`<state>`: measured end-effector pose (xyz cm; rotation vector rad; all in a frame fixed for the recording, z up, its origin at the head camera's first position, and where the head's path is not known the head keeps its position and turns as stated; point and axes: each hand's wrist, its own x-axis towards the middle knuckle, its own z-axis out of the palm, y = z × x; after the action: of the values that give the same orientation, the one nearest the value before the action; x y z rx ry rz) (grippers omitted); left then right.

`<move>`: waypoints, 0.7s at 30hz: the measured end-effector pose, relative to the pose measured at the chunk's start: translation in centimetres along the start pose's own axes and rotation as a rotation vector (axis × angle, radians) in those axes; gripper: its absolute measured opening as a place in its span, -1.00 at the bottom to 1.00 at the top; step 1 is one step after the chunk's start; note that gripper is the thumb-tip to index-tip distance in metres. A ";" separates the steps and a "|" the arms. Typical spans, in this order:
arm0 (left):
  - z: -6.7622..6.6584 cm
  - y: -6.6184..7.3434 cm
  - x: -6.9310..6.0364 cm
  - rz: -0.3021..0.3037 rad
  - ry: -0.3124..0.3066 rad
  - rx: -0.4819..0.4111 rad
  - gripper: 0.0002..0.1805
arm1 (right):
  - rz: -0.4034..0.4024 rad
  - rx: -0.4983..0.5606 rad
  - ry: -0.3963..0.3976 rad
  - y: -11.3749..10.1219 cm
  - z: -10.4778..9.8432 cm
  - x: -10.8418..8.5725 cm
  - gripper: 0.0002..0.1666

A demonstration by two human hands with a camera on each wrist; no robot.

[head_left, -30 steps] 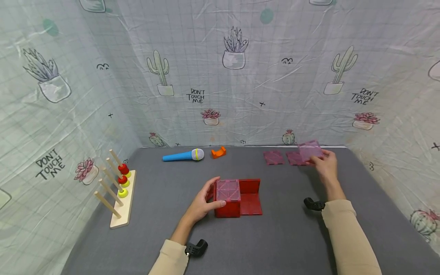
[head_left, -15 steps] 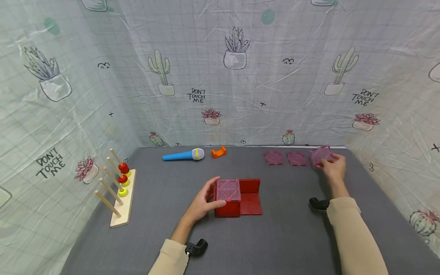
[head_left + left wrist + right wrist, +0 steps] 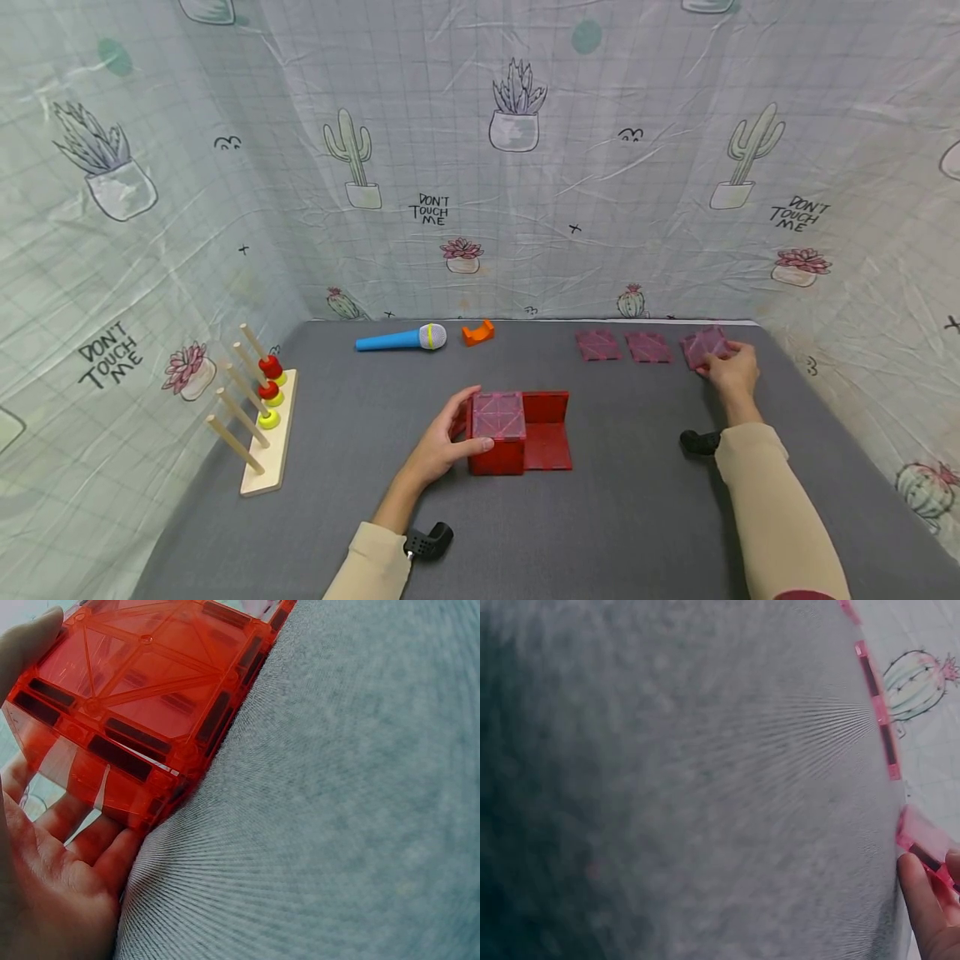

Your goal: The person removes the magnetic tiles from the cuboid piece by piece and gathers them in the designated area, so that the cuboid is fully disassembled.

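Head view: the worktop [image 3: 615,533] is shared by both hands. A red box [image 3: 497,458] is gripped from its left side by the left hand [image 3: 438,447], thumb at the front; at the box's three o'clock, a red bay [image 3: 547,448] of floor and back panel is joined. A square pink tile [image 3: 703,346] is pinched at its near edge by the right hand [image 3: 735,371]; whether the worktop is touched by it cannot be told. From the left hand, that tile lies between two and three o'clock, and no long axis is shown. Two loose tiles [image 3: 648,347] lie near nine o'clock of the right hand, the nearer. On the backdrop, "DON'T TOUCH ME" [image 3: 430,209] is printed repeatedly; no brand can be read. Left wrist view: the left hand's fingers are seen through the box's translucent wall. Right wrist view: the tile's edge is held between three and four o'clock.
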<state>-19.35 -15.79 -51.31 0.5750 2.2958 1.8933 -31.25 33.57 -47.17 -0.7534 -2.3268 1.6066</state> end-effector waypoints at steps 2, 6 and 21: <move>0.0 0.0 0.0 -0.001 0.001 -0.001 -0.13 | -0.011 -0.055 0.007 0.2 0.1 0.3 -0.21; 0.0 -0.1 0.1 0.004 0.002 -0.007 -0.14 | -0.040 -0.188 0.017 0.5 0.1 0.7 -0.21; -0.1 0.3 -0.1 -0.010 -0.002 -0.006 -0.14 | -0.022 -0.434 -0.077 0.2 0.4 0.5 0.20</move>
<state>-19.25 -15.82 -51.04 0.5629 2.2868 1.8941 -31.75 33.55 -47.52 -0.7528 -2.7693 1.1466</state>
